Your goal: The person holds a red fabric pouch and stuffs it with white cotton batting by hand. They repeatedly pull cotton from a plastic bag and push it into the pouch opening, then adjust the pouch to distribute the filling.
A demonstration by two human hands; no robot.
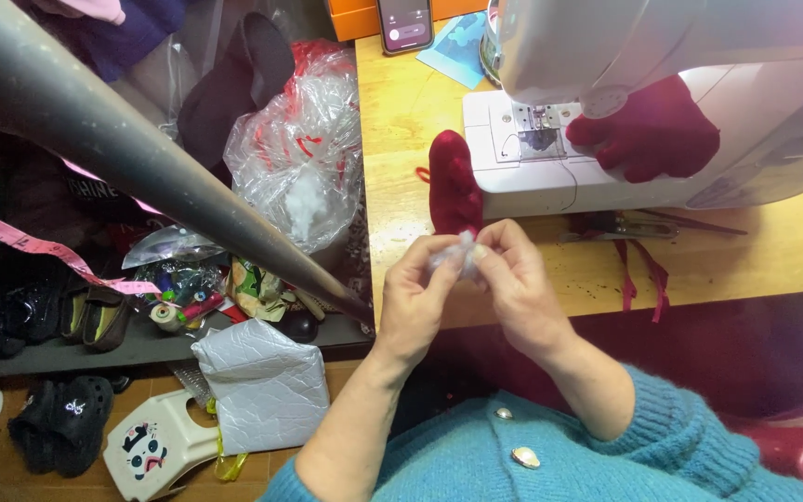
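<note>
A home sewing corner: a white sewing machine [643,102] on a wooden table [773,251], with a measuring tape [39,249] and shoes [58,428] left of the machine.

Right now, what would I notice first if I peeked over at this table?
Probably the two hands, left hand and right hand, pinching a small white fluffy tuft together at the table's front edge. Behind them sits a white sewing machine with dark red fabric pieces on it. Left of the table, a clear plastic bag bulges.
</note>
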